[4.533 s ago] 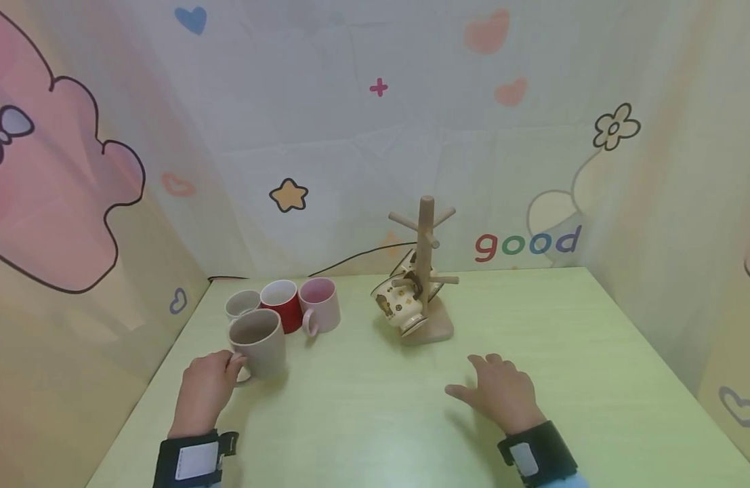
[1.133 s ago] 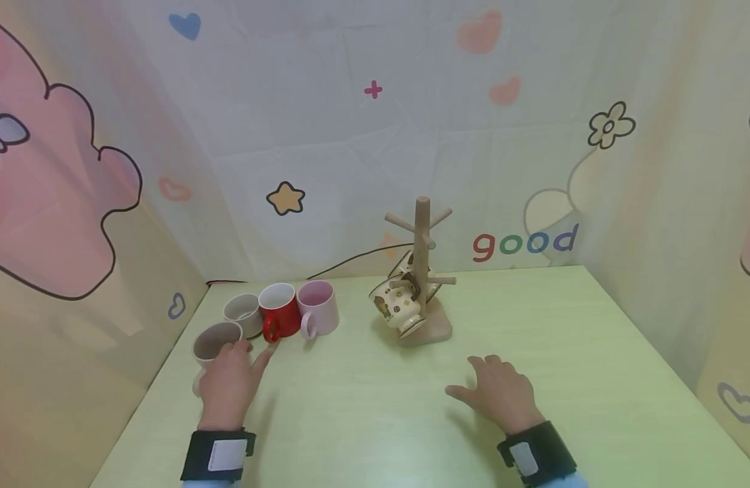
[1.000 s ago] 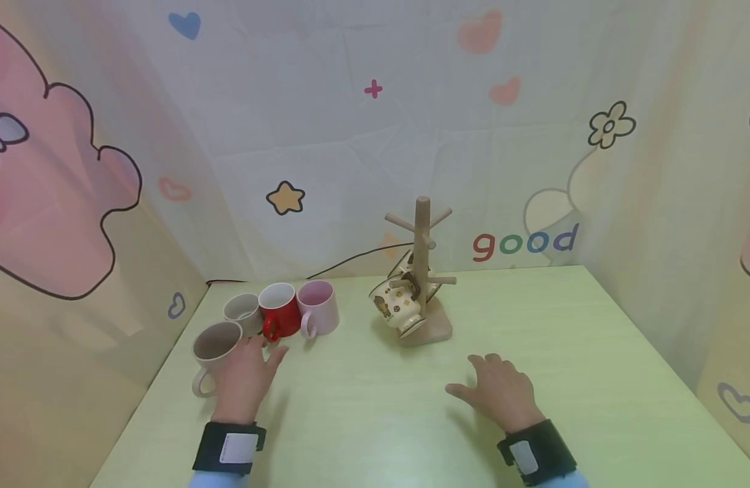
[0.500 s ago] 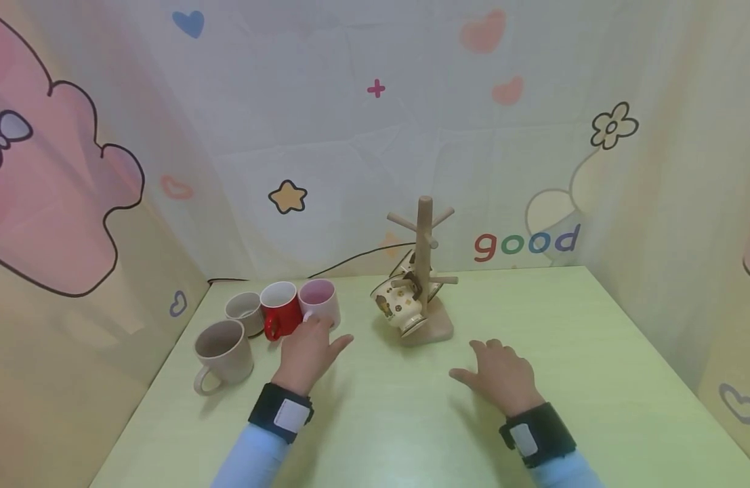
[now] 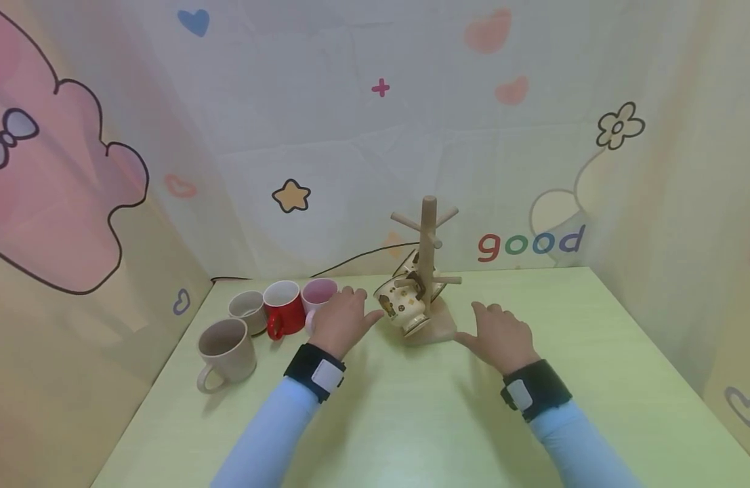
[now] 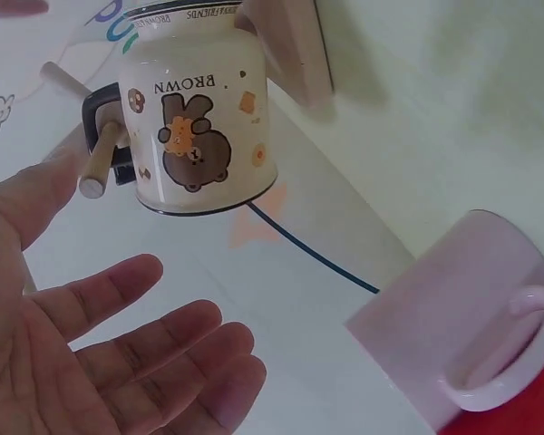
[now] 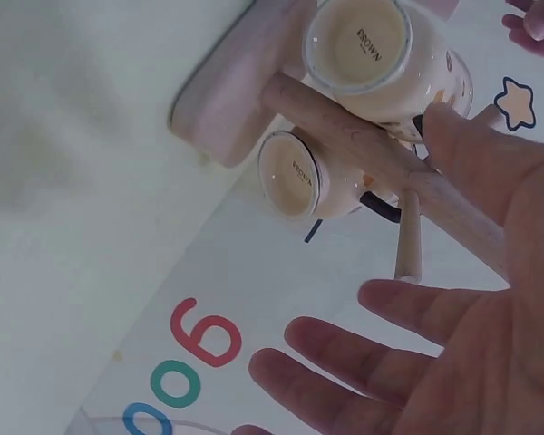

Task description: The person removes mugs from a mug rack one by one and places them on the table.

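A wooden mug tree [image 5: 429,234] stands at the back of the table, with two cream bear-print mugs hanging low on it. The front bear mug [image 5: 402,306] hangs tilted by its dark handle; the other bear mug [image 5: 406,263] is partly hidden behind the post. My left hand [image 5: 339,322], fingers spread, hovers between the tree and a pink mug [image 5: 321,290], overlapping that mug in the head view. Right of the tree, my right hand [image 5: 504,340] reaches forward with extended fingers, holding nothing; its thumb overlaps the base's edge in the head view.
A red mug [image 5: 286,317] and a small grey cup [image 5: 248,312] stand beside the pink mug. Nearer me at the left is a large beige mug [image 5: 228,352], its handle facing the front. A patterned curtain [image 5: 326,135] rises behind the table.
Earlier my left hand held the beige mug; that mug now stands farther left, released. The left hand has swept right past the cups toward the tree. My right hand has moved forward.
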Available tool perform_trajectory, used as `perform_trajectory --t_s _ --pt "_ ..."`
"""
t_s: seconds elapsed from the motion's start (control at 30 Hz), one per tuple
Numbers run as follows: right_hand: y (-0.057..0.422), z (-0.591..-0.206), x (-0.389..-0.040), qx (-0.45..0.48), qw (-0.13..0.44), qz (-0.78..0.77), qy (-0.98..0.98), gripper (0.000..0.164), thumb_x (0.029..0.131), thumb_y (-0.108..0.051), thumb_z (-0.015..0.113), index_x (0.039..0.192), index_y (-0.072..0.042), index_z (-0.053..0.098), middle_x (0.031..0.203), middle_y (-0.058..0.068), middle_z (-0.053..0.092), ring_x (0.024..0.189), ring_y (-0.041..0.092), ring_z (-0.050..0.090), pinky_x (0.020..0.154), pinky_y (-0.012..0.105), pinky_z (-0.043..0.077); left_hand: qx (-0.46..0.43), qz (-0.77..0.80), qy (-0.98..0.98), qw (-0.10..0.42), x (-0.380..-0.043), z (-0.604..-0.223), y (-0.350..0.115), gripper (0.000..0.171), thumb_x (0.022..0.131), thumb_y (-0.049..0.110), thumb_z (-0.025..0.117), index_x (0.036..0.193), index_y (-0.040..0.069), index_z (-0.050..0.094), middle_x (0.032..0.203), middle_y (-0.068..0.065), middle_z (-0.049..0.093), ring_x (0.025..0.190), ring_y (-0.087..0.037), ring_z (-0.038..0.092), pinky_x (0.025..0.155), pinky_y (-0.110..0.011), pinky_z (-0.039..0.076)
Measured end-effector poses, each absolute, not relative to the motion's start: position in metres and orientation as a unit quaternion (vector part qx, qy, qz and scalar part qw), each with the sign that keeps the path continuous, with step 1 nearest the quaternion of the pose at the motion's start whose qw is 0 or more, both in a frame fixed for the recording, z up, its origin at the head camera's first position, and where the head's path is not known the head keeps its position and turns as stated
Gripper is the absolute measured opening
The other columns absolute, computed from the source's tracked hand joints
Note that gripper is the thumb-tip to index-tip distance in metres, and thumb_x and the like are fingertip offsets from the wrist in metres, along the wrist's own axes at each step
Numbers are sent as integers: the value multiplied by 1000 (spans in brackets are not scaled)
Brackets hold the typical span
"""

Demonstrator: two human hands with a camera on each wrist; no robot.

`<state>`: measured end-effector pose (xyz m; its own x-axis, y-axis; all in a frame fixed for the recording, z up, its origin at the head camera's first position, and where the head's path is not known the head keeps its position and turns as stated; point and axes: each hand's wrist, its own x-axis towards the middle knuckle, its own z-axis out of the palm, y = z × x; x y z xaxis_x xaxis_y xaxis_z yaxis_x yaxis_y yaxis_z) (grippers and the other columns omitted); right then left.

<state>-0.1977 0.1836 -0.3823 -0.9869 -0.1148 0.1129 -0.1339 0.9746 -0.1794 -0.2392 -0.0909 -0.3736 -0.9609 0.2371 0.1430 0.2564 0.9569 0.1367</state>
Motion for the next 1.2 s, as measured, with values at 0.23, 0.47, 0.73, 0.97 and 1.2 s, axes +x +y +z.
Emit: perform_trajectory --t_s 0.23,0.47,0.73,0.97,1.2 --pt "180 -363 -224 74 66 85 -991 72 88 -43 74 134 7 50 103 28 62 85 43 65 60 52 55 -152 -67 -984 69 -253 -363 -72 52 93 54 62 123 11 63 107 -10 64 88 -26 63 74 -40 58" --pt "174 -355 -245 87 75 70 -991 55 92 -35 71 126 5 56 96 21 66 78 36 66 60 47 56 -174 -34 -980 86 -269 -356 -49 47 96 51 61 112 7 67 97 -10 63 79 -24 64 63 -36 56" --pt "172 -362 -259 103 118 60 -986 22 95 -22 68 92 -1 63 65 7 57 56 25 58 47 40 48 -177 -4 -980 90 -275 -353 -32 38 99 44 59 99 8 70 86 -7 61 77 -22 63 60 -35 55" --pt "175 -368 -272 115 144 47 -982 14 94 -17 69 86 -6 69 61 6 58 53 24 56 47 43 49 -188 20 -978 90 -286 -362 -28 27 101 30 58 93 9 73 81 -6 61 74 -20 62 58 -35 55" --pt "173 -369 -275 118 162 55 -978 12 92 -15 71 85 -6 72 63 8 63 55 26 59 48 45 50 -187 25 -977 103 -283 -361 -27 21 100 24 61 93 8 73 82 -6 65 78 -22 64 62 -35 56"
